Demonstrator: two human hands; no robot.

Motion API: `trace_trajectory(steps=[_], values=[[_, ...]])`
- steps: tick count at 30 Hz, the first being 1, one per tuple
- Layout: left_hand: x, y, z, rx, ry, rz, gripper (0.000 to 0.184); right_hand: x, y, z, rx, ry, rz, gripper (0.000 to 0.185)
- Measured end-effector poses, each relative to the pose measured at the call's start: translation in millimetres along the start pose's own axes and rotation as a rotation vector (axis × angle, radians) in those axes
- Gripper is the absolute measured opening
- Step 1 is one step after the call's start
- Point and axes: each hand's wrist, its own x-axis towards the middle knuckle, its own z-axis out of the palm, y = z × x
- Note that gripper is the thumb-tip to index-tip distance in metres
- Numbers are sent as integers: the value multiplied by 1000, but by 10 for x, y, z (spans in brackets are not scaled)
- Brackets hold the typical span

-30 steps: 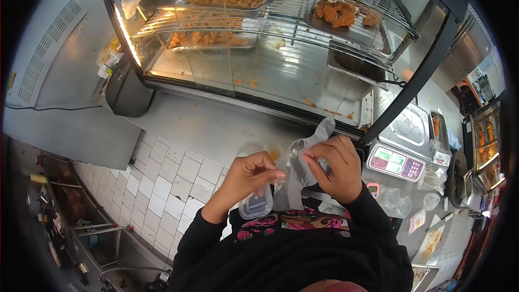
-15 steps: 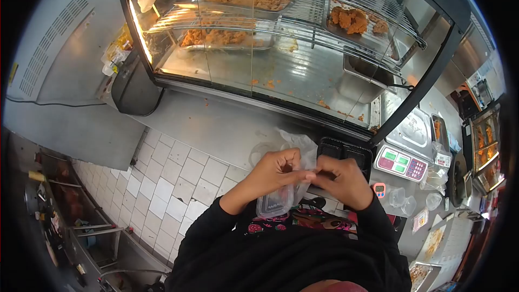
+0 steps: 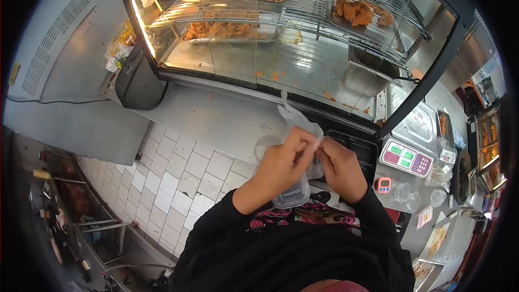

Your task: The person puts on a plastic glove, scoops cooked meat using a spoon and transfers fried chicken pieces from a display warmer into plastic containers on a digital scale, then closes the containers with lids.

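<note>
My left hand (image 3: pixel 285 161) is closed, its fingers pinching a thin clear plastic bag (image 3: pixel 296 117) near the top. Right beside it, my right hand (image 3: pixel 343 168) is closed too, with thumb and forefinger on the gathered plastic of the same bag. Loose ends of the bag stick up above my fingers. Below my hands, close to my body, hangs a clear plastic container (image 3: pixel 293 197); it seems to be inside the bag. A round clear plastic piece (image 3: pixel 265 150) shows on the counter, partly behind my left hand.
Ahead stands a glass display case (image 3: pixel 230 67) with trays of fried food. A black compartment tray (image 3: pixel 358 146) lies beyond my right hand. Further right are a scale (image 3: pixel 406 158), a red timer (image 3: pixel 383 185) and clear cups (image 3: pixel 406 197). A black bin (image 3: pixel 141 84) is at left.
Both hands have risen slightly and moved right, still holding the bag. My left fingers have curled further round the plastic, and more of the bag's loose end now stands above them.
</note>
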Motion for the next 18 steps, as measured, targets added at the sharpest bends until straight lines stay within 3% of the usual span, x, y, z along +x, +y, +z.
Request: trace_trajectory(steps=[1, 2, 3, 5, 10, 13, 16, 18], values=[[2, -24, 51, 1, -6, 5, 14, 27, 49, -64, 20, -155, 56, 21], [-5, -80, 109, 155, -72, 126, 13, 39, 175, -19, 21, -149, 59, 21], [-11, -106, 149, 307, -140, 247, 12, 44, 372, 110, 456, -149, 127, 27], [34, -96, 190, 328, -192, 287, 12, 97, 376, 170, 1384, -108, 268, 48], [137, -103, 313, 403, -307, 407, 14, 104, 576, 209, 1598, 4, 295, 63], [189, -100, 384, 436, -363, 546, 14, 117, 779, 132, 1183, -45, 332, 69], [237, -92, 430, 362, -349, 559, 15, 220, 615, 4, 1475, -76, 186, 69], [244, -108, 458, 337, -472, 549, 17, 300, 639, -67, 1506, -93, 161, 68]])
